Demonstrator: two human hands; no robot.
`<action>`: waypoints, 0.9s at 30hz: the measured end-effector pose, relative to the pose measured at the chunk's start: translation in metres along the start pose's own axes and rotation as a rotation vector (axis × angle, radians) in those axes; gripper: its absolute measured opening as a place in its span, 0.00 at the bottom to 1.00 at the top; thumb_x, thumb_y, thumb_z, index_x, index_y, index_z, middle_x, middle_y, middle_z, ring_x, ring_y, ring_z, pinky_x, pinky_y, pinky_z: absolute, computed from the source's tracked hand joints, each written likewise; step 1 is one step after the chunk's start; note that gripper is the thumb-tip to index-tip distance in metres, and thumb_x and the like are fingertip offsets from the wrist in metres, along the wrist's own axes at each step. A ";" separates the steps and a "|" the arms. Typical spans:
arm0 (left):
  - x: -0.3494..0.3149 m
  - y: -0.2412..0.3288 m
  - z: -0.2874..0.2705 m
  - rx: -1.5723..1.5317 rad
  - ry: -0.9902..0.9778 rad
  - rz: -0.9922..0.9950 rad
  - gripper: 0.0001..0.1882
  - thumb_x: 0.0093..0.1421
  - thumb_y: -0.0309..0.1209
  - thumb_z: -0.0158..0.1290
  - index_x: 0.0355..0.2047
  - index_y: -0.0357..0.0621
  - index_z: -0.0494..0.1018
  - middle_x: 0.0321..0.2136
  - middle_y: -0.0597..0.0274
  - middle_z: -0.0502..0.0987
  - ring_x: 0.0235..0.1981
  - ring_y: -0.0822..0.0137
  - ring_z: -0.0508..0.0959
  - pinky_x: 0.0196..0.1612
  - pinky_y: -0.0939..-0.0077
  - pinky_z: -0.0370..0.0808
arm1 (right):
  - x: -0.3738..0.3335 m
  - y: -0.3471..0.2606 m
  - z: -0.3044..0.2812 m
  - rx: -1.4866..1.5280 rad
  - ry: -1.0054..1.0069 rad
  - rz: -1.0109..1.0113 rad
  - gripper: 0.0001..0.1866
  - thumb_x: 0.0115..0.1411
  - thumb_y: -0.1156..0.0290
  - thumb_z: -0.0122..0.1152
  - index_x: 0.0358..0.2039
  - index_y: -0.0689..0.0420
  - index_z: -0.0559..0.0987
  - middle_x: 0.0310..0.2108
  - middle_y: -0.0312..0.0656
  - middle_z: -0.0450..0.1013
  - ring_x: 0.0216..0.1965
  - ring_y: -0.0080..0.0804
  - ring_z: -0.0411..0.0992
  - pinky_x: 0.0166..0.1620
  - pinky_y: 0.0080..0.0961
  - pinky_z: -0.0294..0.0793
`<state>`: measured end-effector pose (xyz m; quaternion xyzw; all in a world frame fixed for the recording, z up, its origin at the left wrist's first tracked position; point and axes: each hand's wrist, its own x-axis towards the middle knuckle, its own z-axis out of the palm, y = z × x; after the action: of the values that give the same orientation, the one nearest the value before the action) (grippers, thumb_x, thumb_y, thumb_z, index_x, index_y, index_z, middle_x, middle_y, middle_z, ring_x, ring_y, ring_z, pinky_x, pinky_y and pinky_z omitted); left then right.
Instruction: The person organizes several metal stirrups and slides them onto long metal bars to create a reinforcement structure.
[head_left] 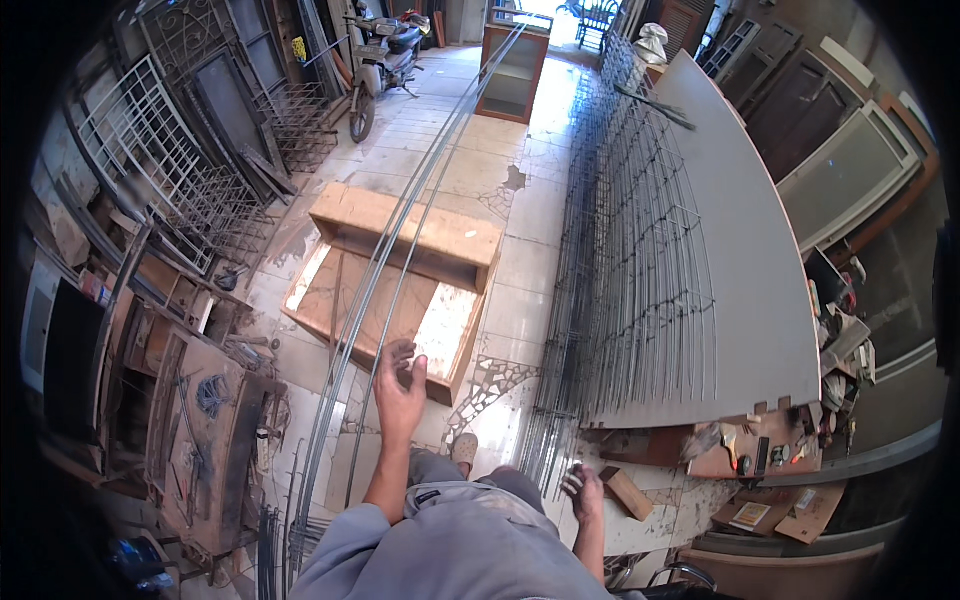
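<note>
Reaching with loosely curled, empty fingers, the left hand (400, 385) hovers beside long steel rods (400, 230) at frame centre; the right hand (583, 492) hangs low, fingers spread.

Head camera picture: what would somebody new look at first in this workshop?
Probably the long thin metal rods running from the bottom up the middle of the floor, across a shallow wooden box. The left hand is raised open right beside them. On the right, a big stack of wire mesh lies on a wide grey panel, and the right hand hangs near its lower edge.
</note>
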<state>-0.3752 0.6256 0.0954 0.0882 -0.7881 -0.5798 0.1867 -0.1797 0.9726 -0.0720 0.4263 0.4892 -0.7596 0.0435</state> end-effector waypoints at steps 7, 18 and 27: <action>0.129 -0.011 0.049 0.183 -0.059 0.050 0.19 0.61 0.32 0.57 0.50 0.36 0.70 0.44 0.50 0.77 0.46 0.57 0.78 0.50 0.65 0.73 | 0.112 -0.120 0.068 -0.053 0.001 -0.041 0.15 0.66 0.58 0.56 0.43 0.57 0.74 0.31 0.35 0.72 0.32 0.29 0.74 0.37 0.30 0.76; 0.367 0.015 0.141 0.370 -0.044 0.103 0.09 0.64 0.28 0.52 0.40 0.35 0.77 0.34 0.50 0.79 0.36 0.57 0.79 0.41 0.69 0.75 | 0.339 -0.344 0.199 -0.175 -0.128 -0.117 0.10 0.68 0.62 0.53 0.38 0.56 0.74 0.25 0.28 0.68 0.26 0.19 0.70 0.33 0.22 0.74; 0.501 -0.025 0.265 0.862 -0.280 0.138 0.27 0.60 0.35 0.57 0.55 0.32 0.66 0.48 0.41 0.74 0.50 0.45 0.72 0.53 0.58 0.71 | 0.480 -0.494 0.370 -0.276 -0.366 -0.195 0.13 0.68 0.62 0.53 0.42 0.59 0.75 0.33 0.39 0.76 0.32 0.27 0.75 0.38 0.25 0.75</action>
<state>-0.9404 0.6734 0.0991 0.0259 -0.9791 -0.1918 0.0627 -0.9462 1.1078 0.0040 0.2223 0.6112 -0.7507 0.1157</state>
